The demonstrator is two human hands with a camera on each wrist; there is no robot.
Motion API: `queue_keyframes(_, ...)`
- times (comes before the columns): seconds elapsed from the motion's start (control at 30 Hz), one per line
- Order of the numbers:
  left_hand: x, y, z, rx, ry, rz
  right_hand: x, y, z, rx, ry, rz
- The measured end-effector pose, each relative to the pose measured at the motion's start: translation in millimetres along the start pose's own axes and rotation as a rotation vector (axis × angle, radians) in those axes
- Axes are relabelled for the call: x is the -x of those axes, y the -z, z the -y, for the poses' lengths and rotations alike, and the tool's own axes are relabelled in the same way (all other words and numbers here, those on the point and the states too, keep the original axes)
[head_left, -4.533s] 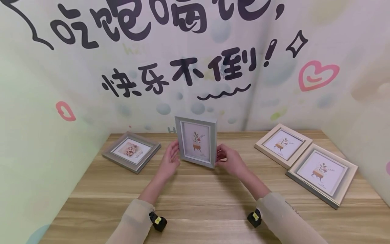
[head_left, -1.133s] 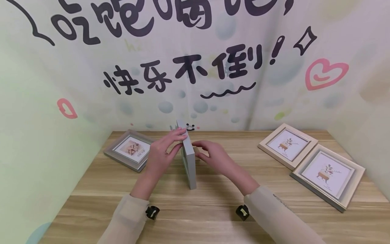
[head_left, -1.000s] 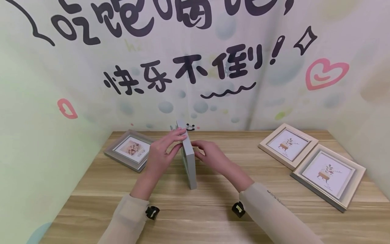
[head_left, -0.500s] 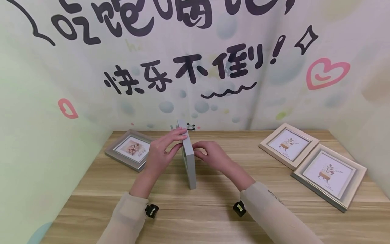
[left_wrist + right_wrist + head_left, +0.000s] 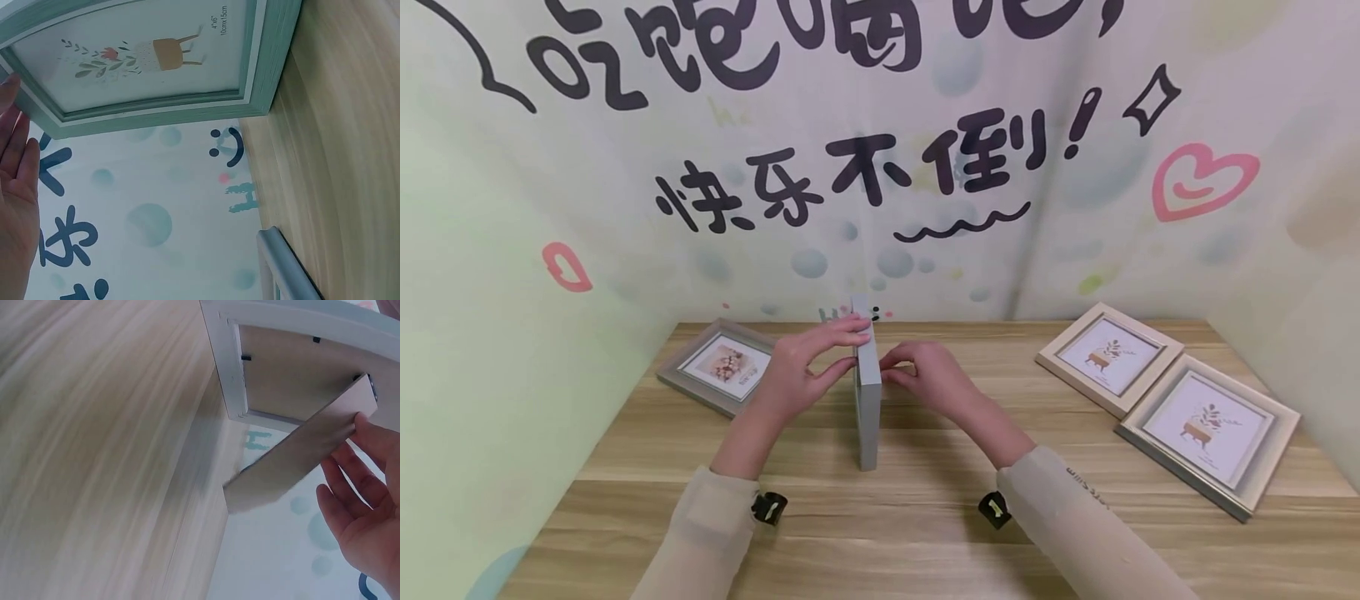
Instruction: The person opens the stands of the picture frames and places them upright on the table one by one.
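Observation:
A grey-white picture frame (image 5: 868, 392) stands upright on the table, seen nearly edge-on in the head view. My left hand (image 5: 801, 367) grips its top edge, thumb on the picture side and fingers over the top. In the left wrist view, the front of the frame (image 5: 253, 87) shows a potted-plant print. On the back side, my right hand (image 5: 928, 375) pinches the flat stand leg between thumb and fingers. The right wrist view shows this stand leg (image 5: 300, 450) swung out at an angle from the brown backing (image 5: 287, 375). In the head view the leg is hidden.
A grey-brown photo frame (image 5: 700, 392) lies flat at the back left of the wooden table (image 5: 880, 533). Two more frames lie flat at right, a beige one (image 5: 1052, 362) and a silvery-gold one (image 5: 1172, 467), touching. A printed curtain (image 5: 775, 275) hangs behind the table.
The frame has turned from facing me to edge-on. My left hand has moved onto its top edge, my right hand behind it. Over the last half second the frame shifted slightly right.

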State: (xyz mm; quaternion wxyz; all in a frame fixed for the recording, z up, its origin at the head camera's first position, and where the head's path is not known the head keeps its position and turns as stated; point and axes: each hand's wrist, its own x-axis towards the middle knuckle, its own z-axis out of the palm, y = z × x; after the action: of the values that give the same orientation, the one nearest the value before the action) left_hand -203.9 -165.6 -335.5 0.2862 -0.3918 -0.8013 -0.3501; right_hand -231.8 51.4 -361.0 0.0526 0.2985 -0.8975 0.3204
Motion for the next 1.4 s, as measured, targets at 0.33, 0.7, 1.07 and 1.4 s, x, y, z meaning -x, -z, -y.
queue_keyframes(0.33,-3.6,2.9,-0.5,-0.001,-0.002,0.012,-2,3,-3,-0.079,0.0,0.046)
queue_keyframes(0.7,-6.2,10.1,1.2,-0.005,0.031,0.061,-4,5,2,-0.021,-0.017,0.06)
queue_keyframes(1.07,-4.8,9.4,-2.6,-0.02,0.061,0.059,5,2,2,-0.028,-0.011,0.046)
queue_keyframes(1.4,-6.0,7.1,-3.1,-0.029,0.061,0.072,13,4,3,-0.039,-0.01,0.037)
